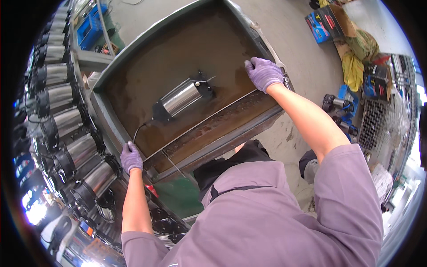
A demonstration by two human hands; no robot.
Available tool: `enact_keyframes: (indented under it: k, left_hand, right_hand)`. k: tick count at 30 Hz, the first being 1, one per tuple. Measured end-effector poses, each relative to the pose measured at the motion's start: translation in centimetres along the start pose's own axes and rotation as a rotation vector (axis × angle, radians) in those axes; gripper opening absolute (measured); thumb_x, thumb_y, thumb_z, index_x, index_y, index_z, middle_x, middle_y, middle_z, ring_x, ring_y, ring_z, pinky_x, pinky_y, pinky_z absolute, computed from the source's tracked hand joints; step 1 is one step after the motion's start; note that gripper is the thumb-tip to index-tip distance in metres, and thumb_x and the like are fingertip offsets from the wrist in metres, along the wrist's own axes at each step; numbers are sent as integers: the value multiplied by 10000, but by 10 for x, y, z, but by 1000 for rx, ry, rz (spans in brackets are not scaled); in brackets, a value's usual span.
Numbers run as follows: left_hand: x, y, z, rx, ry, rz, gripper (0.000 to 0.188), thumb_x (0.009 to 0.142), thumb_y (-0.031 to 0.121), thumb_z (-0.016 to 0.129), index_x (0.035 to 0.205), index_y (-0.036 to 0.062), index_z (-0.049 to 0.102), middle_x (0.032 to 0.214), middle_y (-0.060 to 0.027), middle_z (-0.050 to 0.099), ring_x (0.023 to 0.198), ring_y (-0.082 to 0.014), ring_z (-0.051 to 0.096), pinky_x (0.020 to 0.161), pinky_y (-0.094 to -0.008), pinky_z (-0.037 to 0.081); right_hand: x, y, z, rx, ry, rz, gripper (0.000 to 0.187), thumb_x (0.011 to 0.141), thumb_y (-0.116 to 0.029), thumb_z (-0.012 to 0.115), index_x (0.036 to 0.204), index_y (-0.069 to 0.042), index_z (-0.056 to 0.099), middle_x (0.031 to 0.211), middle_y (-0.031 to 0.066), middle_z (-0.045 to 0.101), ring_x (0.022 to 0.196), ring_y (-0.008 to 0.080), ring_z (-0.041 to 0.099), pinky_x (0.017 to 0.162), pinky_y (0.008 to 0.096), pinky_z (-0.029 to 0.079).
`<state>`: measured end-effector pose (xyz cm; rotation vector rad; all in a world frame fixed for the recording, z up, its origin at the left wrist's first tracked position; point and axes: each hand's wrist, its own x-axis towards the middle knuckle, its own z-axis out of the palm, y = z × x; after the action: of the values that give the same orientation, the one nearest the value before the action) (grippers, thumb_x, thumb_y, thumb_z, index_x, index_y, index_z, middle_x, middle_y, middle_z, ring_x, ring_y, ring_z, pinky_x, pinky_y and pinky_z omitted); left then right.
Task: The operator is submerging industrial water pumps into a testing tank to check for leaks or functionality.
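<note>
A mirror-glossy, smooth metal barrel was shown by the cylindrical motor unit between dull black ends, while matt, textured cloth was seen on the left glove and right glove, smoother matt cloth on the shirt, and brown cardboard on the box.

A silver metal cylinder with black ends lies inside a dark rectangular trough, upper centre. Silver-and-black metal cylinders line the frame's left side; upper right, a crumpled yellow bag lies below a blue cardboard box.
</note>
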<state>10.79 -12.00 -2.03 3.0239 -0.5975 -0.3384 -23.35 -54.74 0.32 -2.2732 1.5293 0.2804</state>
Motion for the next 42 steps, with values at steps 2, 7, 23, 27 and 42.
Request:
enact_keyframes:
  k: [2,7,23,27,42]
  left_hand:
    - [2,-2,3,-15,25,25,448,1055,427,478,1049,27,682,1003,-275,693,966,-500,629,820,-532,488]
    - [4,-8,9,-38,45,61,431,1053,401,500,1083,14,688,1033,-274,697,978,-498,633,835,-516,496]
    - [9,-17,15,-51,11,72,419,1061,356,511,1104,-16,698,1007,-267,719,909,-455,670,833,-470,512]
    - [12,-21,17,-34,-3,58,418,1062,358,512,1107,-13,700,1021,-268,719,926,-459,668,842,-471,512]
    - [9,-16,16,-21,9,3,448,1051,412,495,1077,15,701,1008,-286,696,968,-501,634,838,-527,491]
  right_hand:
    - [0,2,-1,24,-10,-27,441,1047,-443,432,1092,-109,716,1085,175,733,1049,381,689,921,511,538]
    - [-1,6,-2,70,-1,-28,421,1037,-417,445,1069,-103,723,1083,166,736,1046,371,691,928,499,536]
    - [3,16,5,109,46,-99,377,1013,-389,489,1035,-91,717,1043,180,736,987,376,705,883,504,551]
    - [2,16,6,115,52,-106,373,1011,-385,491,1024,-89,719,1042,180,735,983,376,706,880,505,552]
    - [2,12,4,101,52,-101,349,1009,-370,502,1034,-99,720,1044,174,730,996,379,696,891,497,546]
